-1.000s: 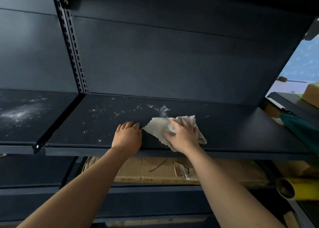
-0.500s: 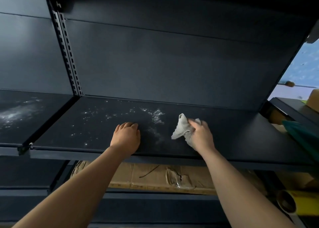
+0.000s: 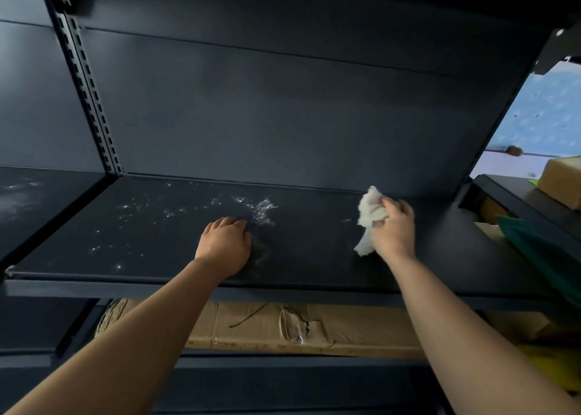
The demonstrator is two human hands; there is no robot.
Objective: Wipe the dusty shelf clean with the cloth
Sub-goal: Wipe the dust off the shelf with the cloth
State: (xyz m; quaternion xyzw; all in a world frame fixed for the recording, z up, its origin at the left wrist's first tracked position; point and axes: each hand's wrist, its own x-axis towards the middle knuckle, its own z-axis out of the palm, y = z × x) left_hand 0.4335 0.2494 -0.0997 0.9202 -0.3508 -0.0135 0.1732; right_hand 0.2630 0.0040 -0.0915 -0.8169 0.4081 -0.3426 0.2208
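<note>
A dark metal shelf (image 3: 314, 257) runs across the middle of the head view. White dust specks (image 3: 151, 213) cover its left half and a thicker patch lies near its centre. My left hand (image 3: 224, 245) rests palm down on the shelf, fingers bent at the tips, just left of the thick patch. My right hand (image 3: 393, 229) grips a bunched white cloth (image 3: 371, 216) over the right part of the shelf, where the surface looks dark and free of specks. Whether the cloth touches the shelf I cannot tell.
A neighbouring shelf (image 3: 28, 201) on the left also carries dust. A slotted upright post (image 3: 91, 100) stands at the back left. A flat cardboard box (image 3: 283, 323) lies on the level below. At the right are a tan box (image 3: 562, 182) and a green object (image 3: 540, 248).
My right hand has bunched the cloth up and carried it rightward from the shelf's centre to its right part. My left hand has stayed in place.
</note>
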